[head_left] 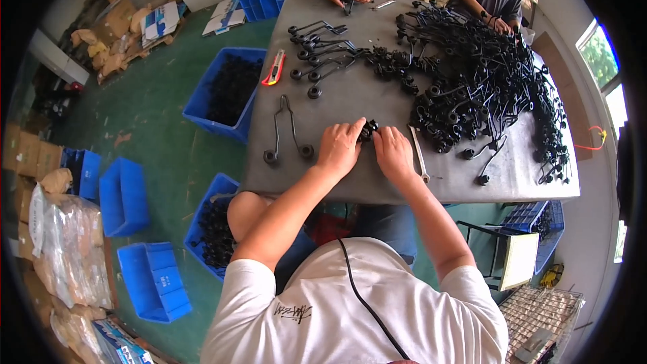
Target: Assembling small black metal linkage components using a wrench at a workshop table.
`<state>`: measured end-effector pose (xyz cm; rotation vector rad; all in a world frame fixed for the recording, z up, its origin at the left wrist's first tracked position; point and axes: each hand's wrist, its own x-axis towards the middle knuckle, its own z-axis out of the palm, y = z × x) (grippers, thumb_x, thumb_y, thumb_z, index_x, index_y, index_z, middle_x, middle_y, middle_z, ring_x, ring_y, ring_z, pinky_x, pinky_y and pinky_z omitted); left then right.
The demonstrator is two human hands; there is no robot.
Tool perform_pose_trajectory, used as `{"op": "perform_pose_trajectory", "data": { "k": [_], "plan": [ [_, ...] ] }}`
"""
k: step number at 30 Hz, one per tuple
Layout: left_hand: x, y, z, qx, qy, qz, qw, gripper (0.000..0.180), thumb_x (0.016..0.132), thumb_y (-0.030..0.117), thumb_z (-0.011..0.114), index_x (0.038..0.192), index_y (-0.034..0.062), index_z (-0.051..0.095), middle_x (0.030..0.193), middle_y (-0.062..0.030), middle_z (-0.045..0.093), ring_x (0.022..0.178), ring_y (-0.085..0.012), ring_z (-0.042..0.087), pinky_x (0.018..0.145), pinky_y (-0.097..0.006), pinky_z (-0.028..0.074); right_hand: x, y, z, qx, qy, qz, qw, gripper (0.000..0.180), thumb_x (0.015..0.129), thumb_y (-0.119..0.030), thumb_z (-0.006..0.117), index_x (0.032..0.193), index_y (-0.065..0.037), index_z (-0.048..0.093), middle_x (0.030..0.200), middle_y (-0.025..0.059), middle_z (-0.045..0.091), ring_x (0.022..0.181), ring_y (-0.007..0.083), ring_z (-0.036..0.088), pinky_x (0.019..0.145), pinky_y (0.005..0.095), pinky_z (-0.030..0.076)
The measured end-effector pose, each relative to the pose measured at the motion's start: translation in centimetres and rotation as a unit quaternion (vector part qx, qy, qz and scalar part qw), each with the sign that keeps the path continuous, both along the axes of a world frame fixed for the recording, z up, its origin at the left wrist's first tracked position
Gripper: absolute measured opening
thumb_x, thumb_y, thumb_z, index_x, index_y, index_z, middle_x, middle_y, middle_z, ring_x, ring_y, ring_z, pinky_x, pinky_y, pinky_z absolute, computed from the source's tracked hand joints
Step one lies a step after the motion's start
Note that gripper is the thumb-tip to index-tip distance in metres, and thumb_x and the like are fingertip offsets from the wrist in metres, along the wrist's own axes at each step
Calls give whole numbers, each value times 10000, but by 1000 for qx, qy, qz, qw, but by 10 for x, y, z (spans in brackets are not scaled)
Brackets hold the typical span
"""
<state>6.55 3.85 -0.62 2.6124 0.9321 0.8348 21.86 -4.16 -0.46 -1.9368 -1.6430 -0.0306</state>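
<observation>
At the near side of the grey table (263, 178), my left hand (340, 147) and my right hand (394, 151) are close together. Both have their fingers closed on a small black part (368, 130). Its exact kind is partly covered by my fingers. Left of my left hand lies a bent black metal rod (277, 125) with a round, ring-like piece on each end. Just right of my right hand is a silver wrench (419, 155). A red and yellow utility knife (273, 68) rests near the table's left edge.
A big heap of black rods with ring ends (472, 87) covers the table's right side. More rods (317, 57) lie at left centre. Two people work at the far side. Blue bins (239, 128) of black parts stand left of the table; other blue bins (125, 195) are on the floor.
</observation>
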Motion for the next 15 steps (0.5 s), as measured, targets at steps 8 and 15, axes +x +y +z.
{"op": "perform_pose_trajectory", "data": {
  "k": [8,15],
  "plan": [
    [27,-15,10,-30,51,74,995,504,763,275,736,1185,67,555,1047,-122,662,994,-294,628,868,-442,451,11,26,-14,-14,93,-58,994,270,1011,-281,498,951,-31,580,937,196,645,906,415,624,788,503,502],
    [-4,-18,2,-46,-8,19,999,521,737,166,761,1216,62,587,1062,-134,653,1008,-324,619,859,-452,502,-1,-6,3,-124,329,-5,936,307,998,-307,538,914,-14,569,901,214,652,895,424,621,772,504,484]
  ]
}}
